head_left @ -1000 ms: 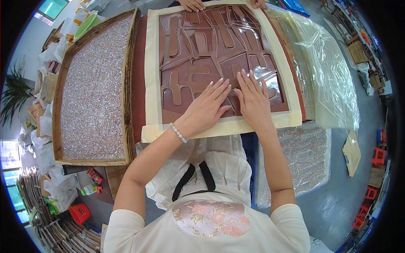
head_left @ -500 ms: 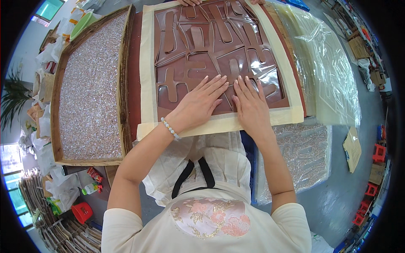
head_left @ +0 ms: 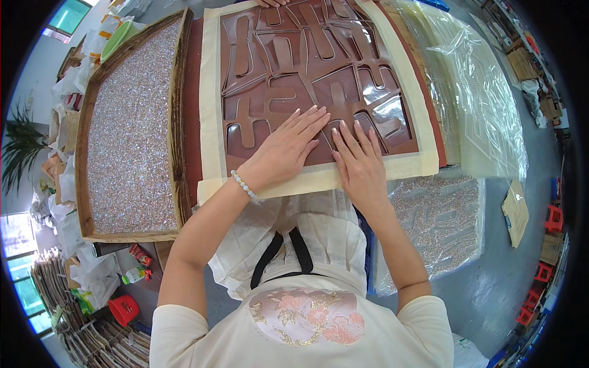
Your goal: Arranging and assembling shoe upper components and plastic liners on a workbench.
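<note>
My left hand (head_left: 283,147) lies flat with its fingers stretched out on a brown stencil-like sheet (head_left: 283,55), which has many elongated cut-out shapes and a shiny, film-like surface. To its right, my right hand (head_left: 361,161) rests palm down near the sheet's lower edge, its fingers slightly spread. Neither hand grips anything. A wide cream tape border (head_left: 211,98) frames the sheet, and my wrists cross its lower strip. At the far edge, another person's hand (head_left: 271,2) touches the border.
A wooden-framed tray (head_left: 132,122) of glittering granules stands at the left. On the right, clear plastic film (head_left: 478,92) covers a stack of pale sheets. Below it lies a wrapped glittery panel (head_left: 438,221). A red bucket (head_left: 123,310) sits on the floor at lower left.
My right hand has slid slightly toward me and to the left across the sheet. My left hand stays in almost the same place.
</note>
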Available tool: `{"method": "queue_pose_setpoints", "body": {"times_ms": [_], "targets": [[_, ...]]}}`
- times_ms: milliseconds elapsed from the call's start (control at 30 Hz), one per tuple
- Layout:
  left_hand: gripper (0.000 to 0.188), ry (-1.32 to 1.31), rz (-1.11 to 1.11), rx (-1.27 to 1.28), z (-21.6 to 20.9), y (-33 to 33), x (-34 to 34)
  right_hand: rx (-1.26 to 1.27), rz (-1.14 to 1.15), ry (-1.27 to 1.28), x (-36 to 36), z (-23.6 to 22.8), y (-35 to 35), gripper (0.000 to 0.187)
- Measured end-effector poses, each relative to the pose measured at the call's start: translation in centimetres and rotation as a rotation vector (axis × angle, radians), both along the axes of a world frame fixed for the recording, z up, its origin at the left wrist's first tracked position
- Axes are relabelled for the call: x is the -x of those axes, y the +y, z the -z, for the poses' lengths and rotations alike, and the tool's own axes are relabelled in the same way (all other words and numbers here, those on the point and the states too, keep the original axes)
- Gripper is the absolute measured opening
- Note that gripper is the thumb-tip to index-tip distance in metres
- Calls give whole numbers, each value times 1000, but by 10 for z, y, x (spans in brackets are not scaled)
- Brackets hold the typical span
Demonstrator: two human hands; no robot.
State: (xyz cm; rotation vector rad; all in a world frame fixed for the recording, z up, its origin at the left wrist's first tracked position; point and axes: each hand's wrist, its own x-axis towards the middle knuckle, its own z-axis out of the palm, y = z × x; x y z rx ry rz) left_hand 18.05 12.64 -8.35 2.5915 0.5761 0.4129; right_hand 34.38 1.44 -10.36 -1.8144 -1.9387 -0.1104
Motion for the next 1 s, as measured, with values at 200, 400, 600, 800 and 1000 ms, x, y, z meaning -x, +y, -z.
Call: {"method": "queue_pose_setpoints", "body": {"times_ms": [200,400,600,800,1000], "targets": [[47,-3,-2,-36,-1,1,1,-39,-55,15,-6,-4,4,33],[47,-41,5,-35,1,3,1,-22,-173,-202,-3,-11,16,37],[48,-38,4,-73,-2,-5,2,-21,-204,-397,0,-9,10,45],[47,41,-20,-206,-6,-11,-1,65,-231,-554,2,-23,3,44],[46,138,-24,-344,-2,-14,-2,134,-71,-212,13,-13,-23,61]]}}
